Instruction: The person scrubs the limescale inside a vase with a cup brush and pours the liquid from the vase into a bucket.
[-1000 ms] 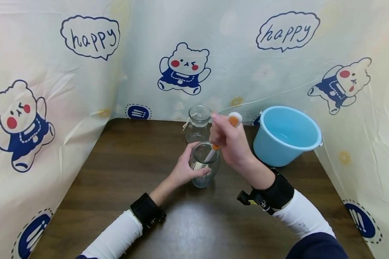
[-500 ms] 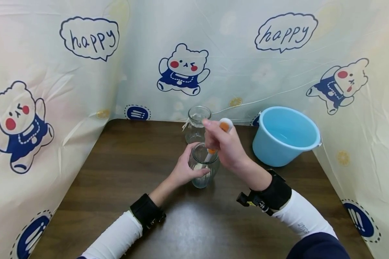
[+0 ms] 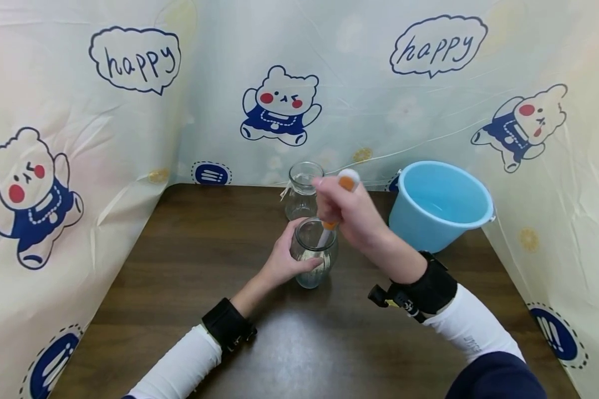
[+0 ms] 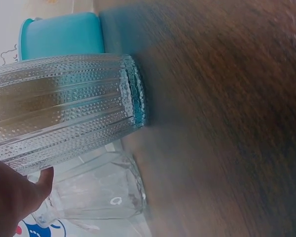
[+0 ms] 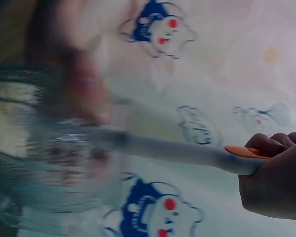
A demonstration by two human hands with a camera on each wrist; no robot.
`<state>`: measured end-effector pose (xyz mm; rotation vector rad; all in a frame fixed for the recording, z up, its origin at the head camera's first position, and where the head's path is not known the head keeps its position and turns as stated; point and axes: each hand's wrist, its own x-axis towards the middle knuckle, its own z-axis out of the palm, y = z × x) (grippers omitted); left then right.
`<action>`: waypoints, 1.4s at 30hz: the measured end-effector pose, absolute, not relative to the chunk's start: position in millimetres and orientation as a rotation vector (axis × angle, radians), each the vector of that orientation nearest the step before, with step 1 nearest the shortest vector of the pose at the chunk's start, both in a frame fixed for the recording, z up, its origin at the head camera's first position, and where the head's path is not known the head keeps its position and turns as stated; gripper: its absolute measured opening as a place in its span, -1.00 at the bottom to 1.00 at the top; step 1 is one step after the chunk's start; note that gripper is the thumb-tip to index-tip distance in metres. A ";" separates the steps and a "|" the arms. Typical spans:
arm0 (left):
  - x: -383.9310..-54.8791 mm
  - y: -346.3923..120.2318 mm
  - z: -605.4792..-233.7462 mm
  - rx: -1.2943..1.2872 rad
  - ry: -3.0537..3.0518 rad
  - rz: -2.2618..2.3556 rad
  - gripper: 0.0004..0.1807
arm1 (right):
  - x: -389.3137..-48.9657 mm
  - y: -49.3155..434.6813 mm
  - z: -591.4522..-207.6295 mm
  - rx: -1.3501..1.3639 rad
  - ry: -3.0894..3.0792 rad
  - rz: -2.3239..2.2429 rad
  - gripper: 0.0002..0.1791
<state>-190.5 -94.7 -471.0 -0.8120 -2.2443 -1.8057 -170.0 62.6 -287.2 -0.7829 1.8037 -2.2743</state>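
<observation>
My left hand (image 3: 284, 257) grips a ribbed clear glass jar (image 3: 313, 276) below its rim, thumb across the near side. My right hand (image 3: 354, 216) is curled round the orange-and-white handle (image 3: 348, 180) of a bottle brush, whose pale shaft (image 5: 182, 152) runs down through the jar's mouth. Through the glass, a cream-coloured brush head (image 5: 9, 121) shows inside. The dimpled wall of the jar fills much of the left wrist view, its base close to the wooden table. In the right wrist view the jar and left hand are blurred.
Right behind the jar stands a second glass vessel (image 3: 299, 208) with a string tied at its neck. A light blue bucket (image 3: 421, 221) is at the back right. Printed cloth (image 3: 219, 111) hangs around the dark wooden table (image 3: 204, 238).
My right hand and the brush dip slightly and shift left, then rise a little again. My left hand keeps its hold on the jar, which stays in place.
</observation>
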 end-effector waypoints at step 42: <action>-192.7 -96.5 -478.0 -0.817 -2.252 -1.744 -0.06 | -163.1 81.2 -257.2 -0.910 2.829 -1.599 -0.81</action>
